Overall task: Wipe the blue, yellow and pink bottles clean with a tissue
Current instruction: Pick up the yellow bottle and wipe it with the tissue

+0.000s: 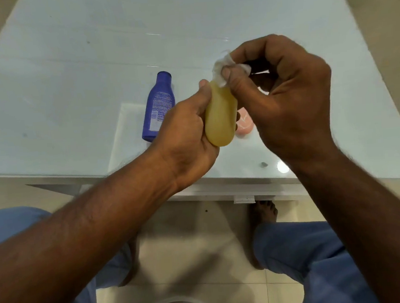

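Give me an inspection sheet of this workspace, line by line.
Surface: glossy white table top, with glare and a few small specks.
Job's things: small translucent yellow plastic bottle held above the table; dark blue plastic bottle lying on its side; pink bottle mostly hidden behind the hands; crumpled white tissue at the yellow bottle's top.
Clutter: nothing seen.
Grippers: left hand grips the yellow bottle; right hand pinches the tissue.
Cables: nothing seen.
Surroundings: beige tiled floor, blue trousers, bare foot under the table edge.
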A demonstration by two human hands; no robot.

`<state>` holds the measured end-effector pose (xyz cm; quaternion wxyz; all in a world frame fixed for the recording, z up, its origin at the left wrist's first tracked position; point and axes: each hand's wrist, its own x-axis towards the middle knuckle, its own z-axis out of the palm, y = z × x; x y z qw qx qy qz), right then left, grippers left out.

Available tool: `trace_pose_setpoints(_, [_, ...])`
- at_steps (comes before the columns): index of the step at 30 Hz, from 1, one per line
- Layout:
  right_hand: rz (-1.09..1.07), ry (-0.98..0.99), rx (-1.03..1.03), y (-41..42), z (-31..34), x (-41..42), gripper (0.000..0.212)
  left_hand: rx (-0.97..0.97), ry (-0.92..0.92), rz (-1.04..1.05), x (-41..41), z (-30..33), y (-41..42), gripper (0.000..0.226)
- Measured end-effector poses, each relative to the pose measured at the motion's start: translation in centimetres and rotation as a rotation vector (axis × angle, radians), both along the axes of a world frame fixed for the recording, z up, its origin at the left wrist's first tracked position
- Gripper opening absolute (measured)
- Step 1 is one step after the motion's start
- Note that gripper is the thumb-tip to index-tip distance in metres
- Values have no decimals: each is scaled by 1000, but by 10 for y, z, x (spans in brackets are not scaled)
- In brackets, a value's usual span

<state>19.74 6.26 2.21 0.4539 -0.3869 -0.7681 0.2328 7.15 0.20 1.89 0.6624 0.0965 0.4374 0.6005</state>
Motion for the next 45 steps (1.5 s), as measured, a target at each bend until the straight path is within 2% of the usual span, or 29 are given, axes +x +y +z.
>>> trace_pose_setpoints(4, [-11, -23, 9, 2, -1, 2, 10, -27, -50, 15, -1, -2, 4, 25])
trace_pose_setpoints(5, [-9, -26, 8, 2, -1, 2, 10, -25, -66, 26, -4, -4, 6, 26])
trace_pose_setpoints(9, [9, -43, -70, 1, -2, 4, 11, 15, -147, 28, -17, -9, 12, 62])
trace_pose_setpoints(14, [142, -66, -246, -4, -2, 6, 9, 20, -104, 76, -29, -7, 15, 59])
trace_pose_setpoints(18, [244, -101, -300, -10, 1, 3, 7, 40, -69, 86, -30, -3, 16, 58])
trace_pose_setpoints(21, [130, 12, -324, -8, 3, 1, 4, 95, -21, 18, -29, 0, 16, 56])
trace_pose_setpoints(24, [48, 184, -507, -3, 6, 1, 4, 51, 96, -45, -28, 0, 13, 49])
trace_pose_setpoints(26, [0, 286, -664, -2, 7, 1, 6, 6, 68, -35, -29, -4, 13, 60])
trace_pose_setpoints(28, [-43, 316, -728, -2, 7, 1, 7, 0, 1, -10, -31, -6, 13, 85])
trace_pose_setpoints(29, [-54, 319, -731, -1, 6, 1, 7, 0, -27, -5, -31, -5, 13, 91])
trace_pose_setpoints(30, [-63, 318, -724, -1, 6, 1, 8, 11, -40, -14, -31, -3, 13, 87])
trace_pose_setpoints(33, [-81, 298, -679, 1, 6, 2, 11, 3, -55, -71, -31, 2, 11, 54])
trace_pose_setpoints(37, [-86, 277, -571, 3, 3, 4, 18, -16, -173, -99, -33, 0, 12, 63])
trace_pose_setpoints(39, [-89, 249, -504, 3, 3, 5, 14, -12, -207, -102, -34, -3, 13, 64])
trace_pose_setpoints(42, [-74, 175, -433, 1, 3, 4, 5, -17, -228, -84, -32, -3, 12, 52])
trace_pose_setpoints(45, [-31, 115, -377, 1, 0, 4, 7, -17, -219, -79, -31, -5, 12, 42])
